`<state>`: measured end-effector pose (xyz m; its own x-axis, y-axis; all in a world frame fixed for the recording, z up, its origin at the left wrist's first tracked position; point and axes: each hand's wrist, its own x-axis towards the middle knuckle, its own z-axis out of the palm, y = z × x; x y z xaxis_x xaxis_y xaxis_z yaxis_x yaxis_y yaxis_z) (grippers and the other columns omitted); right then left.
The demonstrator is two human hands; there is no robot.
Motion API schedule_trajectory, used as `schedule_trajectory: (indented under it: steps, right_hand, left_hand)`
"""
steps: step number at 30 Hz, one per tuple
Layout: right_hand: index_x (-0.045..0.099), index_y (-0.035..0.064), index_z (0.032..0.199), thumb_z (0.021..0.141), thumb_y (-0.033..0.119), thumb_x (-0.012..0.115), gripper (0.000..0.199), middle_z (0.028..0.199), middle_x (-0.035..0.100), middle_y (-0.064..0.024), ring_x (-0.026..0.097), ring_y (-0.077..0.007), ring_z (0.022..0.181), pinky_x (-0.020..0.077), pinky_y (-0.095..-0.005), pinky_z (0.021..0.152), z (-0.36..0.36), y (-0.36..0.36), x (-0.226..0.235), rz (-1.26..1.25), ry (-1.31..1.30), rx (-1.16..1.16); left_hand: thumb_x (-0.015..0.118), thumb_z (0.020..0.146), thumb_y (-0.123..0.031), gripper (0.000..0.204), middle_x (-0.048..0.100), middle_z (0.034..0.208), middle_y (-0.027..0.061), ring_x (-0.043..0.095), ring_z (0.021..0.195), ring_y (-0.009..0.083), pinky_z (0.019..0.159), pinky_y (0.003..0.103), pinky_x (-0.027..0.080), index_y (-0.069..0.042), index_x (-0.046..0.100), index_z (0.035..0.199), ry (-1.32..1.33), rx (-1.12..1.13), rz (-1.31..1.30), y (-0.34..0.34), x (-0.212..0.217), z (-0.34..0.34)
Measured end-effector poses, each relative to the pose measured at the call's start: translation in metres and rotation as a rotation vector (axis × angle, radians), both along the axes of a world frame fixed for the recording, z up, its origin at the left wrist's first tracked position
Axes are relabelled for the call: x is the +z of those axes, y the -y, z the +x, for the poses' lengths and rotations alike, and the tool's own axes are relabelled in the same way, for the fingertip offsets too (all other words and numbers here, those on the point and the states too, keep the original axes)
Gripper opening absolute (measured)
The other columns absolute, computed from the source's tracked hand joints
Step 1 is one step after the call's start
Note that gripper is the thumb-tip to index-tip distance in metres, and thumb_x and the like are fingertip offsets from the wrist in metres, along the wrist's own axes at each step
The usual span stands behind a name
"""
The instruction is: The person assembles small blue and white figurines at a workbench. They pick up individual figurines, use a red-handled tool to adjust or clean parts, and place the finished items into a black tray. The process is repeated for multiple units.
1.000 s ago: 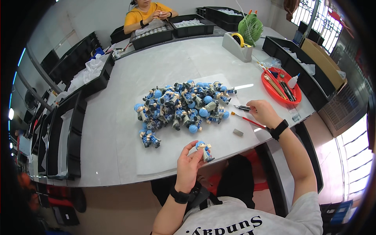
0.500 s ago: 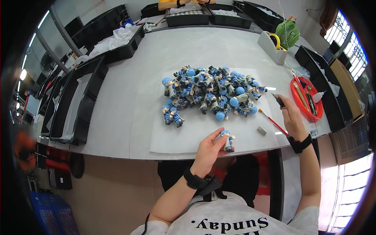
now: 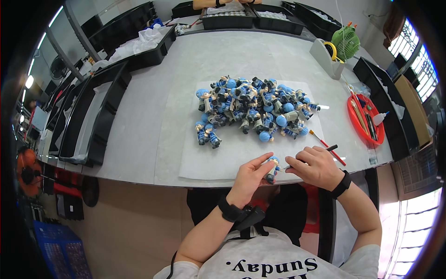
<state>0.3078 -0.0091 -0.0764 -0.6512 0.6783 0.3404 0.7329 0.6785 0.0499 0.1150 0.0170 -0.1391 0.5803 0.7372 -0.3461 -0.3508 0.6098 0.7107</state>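
A small toy figurine (image 3: 273, 168) with blue hair and a blue-and-white outfit is pinched upright between the thumb and fingers of my left hand (image 3: 248, 180), near the table's front edge. My right hand (image 3: 317, 166) closes round a slim pen-like tool (image 3: 332, 148) with a black handle. Its thin tip is at the figurine's right side; whether they touch I cannot tell. Beyond my hands a heap of similar figurines (image 3: 253, 104) lies on a white sheet (image 3: 200, 165). Two figurines lie at the heap's near left corner.
A paintbrush (image 3: 338, 158) with a red handle lies just past my right hand. Farther right, a red tray (image 3: 351, 120) holds brushes and a white dropper bottle (image 3: 380, 117). Black bins (image 3: 111, 104) line both sides. Across the table show another person's forearms (image 3: 204, 4).
My right hand has come left and nearer with the black-handled tool, from beside the red tray to the figurine. The left hand still holds the figurine, which is turned a little.
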Motion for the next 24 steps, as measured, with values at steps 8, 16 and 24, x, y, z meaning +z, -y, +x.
schedule_trajectory:
  steps: [8,16,24]
  right_hand:
    - [0.055,0.0102,0.087,0.069,0.026,0.066,0.026,0.064,0.044,0.0012,0.047,-0.0124,0.058,0.0385,-0.0249,0.051,-0.0008,-0.0051,-0.0068,0.122,-0.015,0.034]
    - [0.056,0.0108,0.087,0.068,0.025,0.067,0.027,0.064,0.044,0.0014,0.047,-0.0121,0.057,0.0382,-0.0247,0.05,-0.0021,-0.0073,-0.0086,0.119,-0.04,0.052]
    - [0.055,0.0113,0.086,0.067,0.025,0.067,0.026,0.064,0.045,0.0014,0.047,-0.0121,0.057,0.0377,-0.0247,0.049,-0.0018,-0.0077,-0.0096,0.112,-0.038,0.06]
  left_hand:
    - [0.052,0.087,-0.011,0.035,0.058,0.096,0.0042,0.055,0.078,0.0095,0.065,0.024,0.048,-0.002,0.046,0.12,-0.004,-0.009,0.004,0.0001,0.0005,-0.0006]
    - [0.052,0.086,-0.011,0.035,0.058,0.095,0.0039,0.055,0.076,0.0089,0.064,0.024,0.048,-0.002,0.047,0.12,-0.004,-0.023,0.005,-0.0002,0.0009,-0.0013]
    - [0.052,0.086,-0.01,0.035,0.058,0.095,0.0037,0.055,0.076,0.0086,0.064,0.024,0.049,-0.001,0.047,0.12,-0.013,-0.03,0.014,0.0,0.002,-0.0014]
